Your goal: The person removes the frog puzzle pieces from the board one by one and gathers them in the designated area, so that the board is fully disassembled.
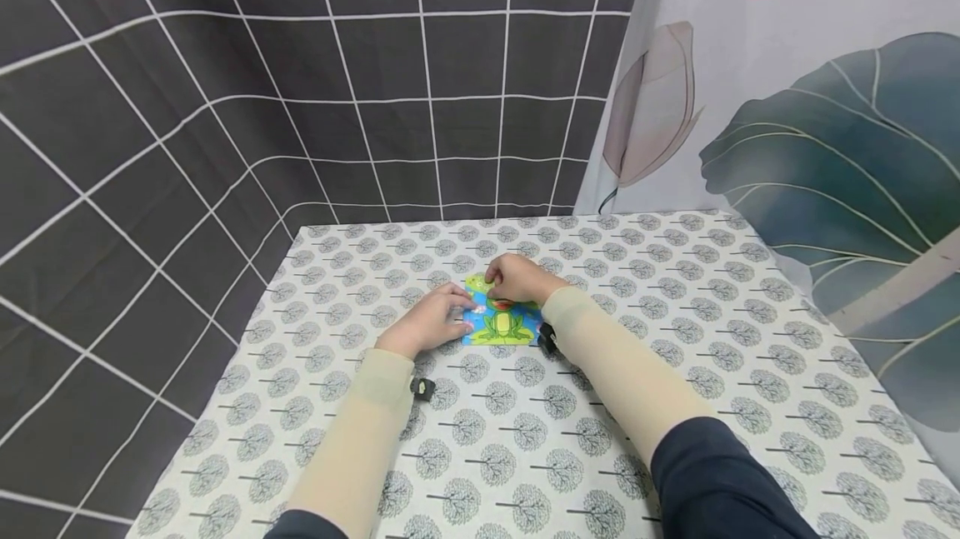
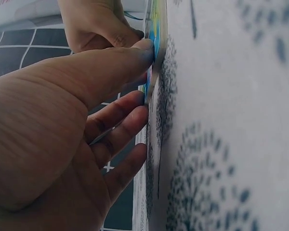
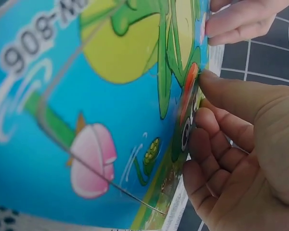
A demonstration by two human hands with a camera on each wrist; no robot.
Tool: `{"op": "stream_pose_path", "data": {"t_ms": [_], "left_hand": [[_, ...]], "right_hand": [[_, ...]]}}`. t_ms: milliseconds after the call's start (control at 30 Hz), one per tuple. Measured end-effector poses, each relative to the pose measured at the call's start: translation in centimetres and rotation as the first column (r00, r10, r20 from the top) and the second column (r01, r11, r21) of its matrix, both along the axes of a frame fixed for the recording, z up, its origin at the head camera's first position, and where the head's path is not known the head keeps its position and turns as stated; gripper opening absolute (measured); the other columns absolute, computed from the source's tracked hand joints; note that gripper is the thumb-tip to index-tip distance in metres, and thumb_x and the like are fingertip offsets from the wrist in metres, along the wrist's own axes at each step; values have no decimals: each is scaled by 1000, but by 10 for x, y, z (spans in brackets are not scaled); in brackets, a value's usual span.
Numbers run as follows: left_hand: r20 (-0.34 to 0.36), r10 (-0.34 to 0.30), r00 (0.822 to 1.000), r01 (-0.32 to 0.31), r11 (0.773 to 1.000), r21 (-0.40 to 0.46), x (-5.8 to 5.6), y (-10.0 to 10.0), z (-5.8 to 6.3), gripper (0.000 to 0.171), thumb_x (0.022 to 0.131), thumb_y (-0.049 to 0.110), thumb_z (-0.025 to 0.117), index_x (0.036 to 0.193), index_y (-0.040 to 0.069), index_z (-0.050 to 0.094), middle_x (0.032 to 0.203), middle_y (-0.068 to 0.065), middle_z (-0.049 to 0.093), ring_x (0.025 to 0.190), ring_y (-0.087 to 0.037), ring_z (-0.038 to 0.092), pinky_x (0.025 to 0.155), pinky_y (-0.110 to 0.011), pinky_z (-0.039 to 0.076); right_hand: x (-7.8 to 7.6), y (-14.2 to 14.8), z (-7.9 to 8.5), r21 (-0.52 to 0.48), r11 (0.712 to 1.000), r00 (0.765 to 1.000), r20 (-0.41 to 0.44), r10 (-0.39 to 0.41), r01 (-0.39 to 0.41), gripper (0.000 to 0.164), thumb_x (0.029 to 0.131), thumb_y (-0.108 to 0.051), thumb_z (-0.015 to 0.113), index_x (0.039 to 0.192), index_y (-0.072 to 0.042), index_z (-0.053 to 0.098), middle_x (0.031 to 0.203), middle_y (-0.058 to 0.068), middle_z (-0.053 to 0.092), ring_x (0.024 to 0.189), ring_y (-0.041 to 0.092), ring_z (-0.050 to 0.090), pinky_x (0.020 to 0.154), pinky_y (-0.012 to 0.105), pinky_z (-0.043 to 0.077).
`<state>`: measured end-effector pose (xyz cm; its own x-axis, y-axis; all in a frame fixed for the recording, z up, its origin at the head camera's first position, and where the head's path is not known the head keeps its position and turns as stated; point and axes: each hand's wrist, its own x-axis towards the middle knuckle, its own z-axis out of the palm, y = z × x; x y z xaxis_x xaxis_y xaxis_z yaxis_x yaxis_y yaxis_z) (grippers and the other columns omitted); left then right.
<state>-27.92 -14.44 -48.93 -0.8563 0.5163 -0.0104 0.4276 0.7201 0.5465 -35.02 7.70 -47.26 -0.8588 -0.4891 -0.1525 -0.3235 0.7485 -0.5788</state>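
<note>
A flat frog jigsaw puzzle (image 1: pixel 502 331), blue with a green frog, lies on the patterned cloth. My left hand (image 1: pixel 431 322) is at its left side. In the left wrist view its thumb (image 2: pixel 143 48) touches the board's edge, with the other fingers spread and slightly bent. Over the upper part is my right hand (image 1: pixel 521 279), its fingers curled. The right wrist view shows its thumb and forefinger pinching at the frog's head piece (image 3: pixel 189 96), which bears a red mouth and an eye. Cut lines and a pink lotus bud (image 3: pixel 92 159) show on the board.
The white tablecloth (image 1: pixel 495 456) with grey tree prints spreads around the puzzle. A dark gridded curtain (image 1: pixel 375 89) hangs behind and to the left. At the right hangs a pale curtain (image 1: pixel 735 81) with large leaf prints. Small dark cameras sit at both wrists.
</note>
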Motion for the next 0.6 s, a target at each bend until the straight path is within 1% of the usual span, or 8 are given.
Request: {"op": "stream_pose_path", "data": {"t_ms": [167,267,467,600], "left_hand": [[5,7,1000,-7,1000,5,1,0,1,42,92,22,83,131,12,72,138,-3,58,132,-25,54,119,-42,40],[10,10,1000,-10,1000,5,2,1,2,42,92,22,83,131,11,72,138,-3,57,132,-25,54,119,-42,40],[10,15,1000,-15,1000,-3,3,1,2,41,92,22,82,131,11,73,137,-2,57,132,-24,54,119,-42,40],[3,16,1000,-16,1000,-7,2,1,1,41,92,22,82,131,12,73,137,-2,57,132,-24,54,119,-41,40]], "right_hand": [[-1,-1,1,-14,1000,999,43,-26,26,28,92,-15,82,117,-4,72,83,4,64,70,15,57,71,31,52],[-2,-2,0,-17,999,998,54,-37,38,28,91,-14,82,116,-4,72,80,4,63,68,14,56,70,31,52],[-4,-3,-2,-10,999,997,72,-35,36,31,91,-14,81,118,-2,71,73,1,58,64,12,53,69,29,51],[-5,-4,-2,-24,999,995,88,-41,43,34,90,-13,82,119,-1,69,76,2,60,66,13,55,69,29,53]]}}
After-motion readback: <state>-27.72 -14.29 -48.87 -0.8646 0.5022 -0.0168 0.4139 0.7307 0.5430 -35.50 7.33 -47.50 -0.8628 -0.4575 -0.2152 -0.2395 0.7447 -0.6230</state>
